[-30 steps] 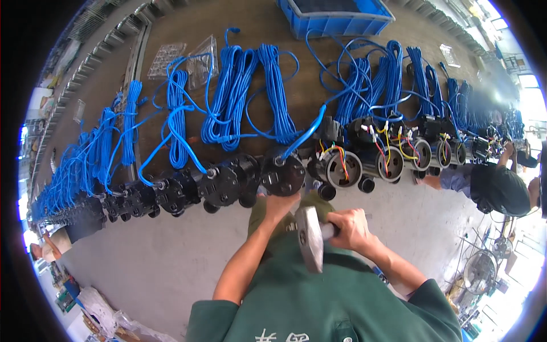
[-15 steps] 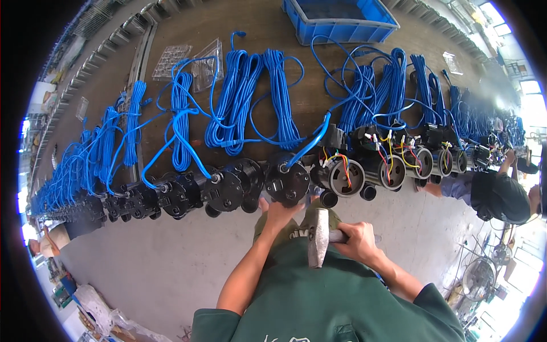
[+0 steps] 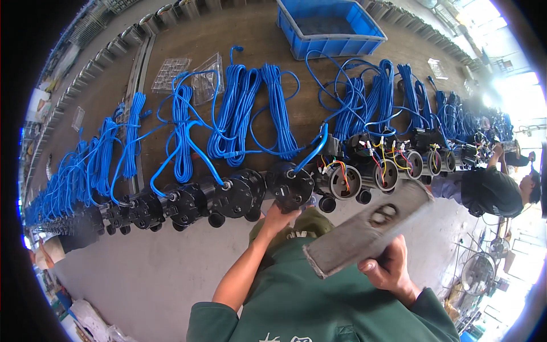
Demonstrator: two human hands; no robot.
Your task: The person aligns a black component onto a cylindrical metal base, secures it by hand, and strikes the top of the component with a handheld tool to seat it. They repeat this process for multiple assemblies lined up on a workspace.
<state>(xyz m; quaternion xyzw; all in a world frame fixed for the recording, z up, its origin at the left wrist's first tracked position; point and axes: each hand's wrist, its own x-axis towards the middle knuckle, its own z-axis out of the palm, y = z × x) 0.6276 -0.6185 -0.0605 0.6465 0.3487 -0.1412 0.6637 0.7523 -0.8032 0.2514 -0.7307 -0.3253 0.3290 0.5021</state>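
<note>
Both hands busy: left hand (image 3: 277, 215) gripping black pump (image 3: 292, 186) at tabletop (image 3: 171, 148) edge, right hand (image 3: 389, 267) clutching raised flat grey bar (image 3: 367, 228), likely readying a blow needing careful aim.

pumps (image 3: 239, 196) packed tight, floor (image 3: 159, 268) open

Glossy black plastic pump housings (image 3: 239, 194); smooth blue rubbery cables (image 3: 245, 108); matt grey bar (image 3: 370, 228)
</note>
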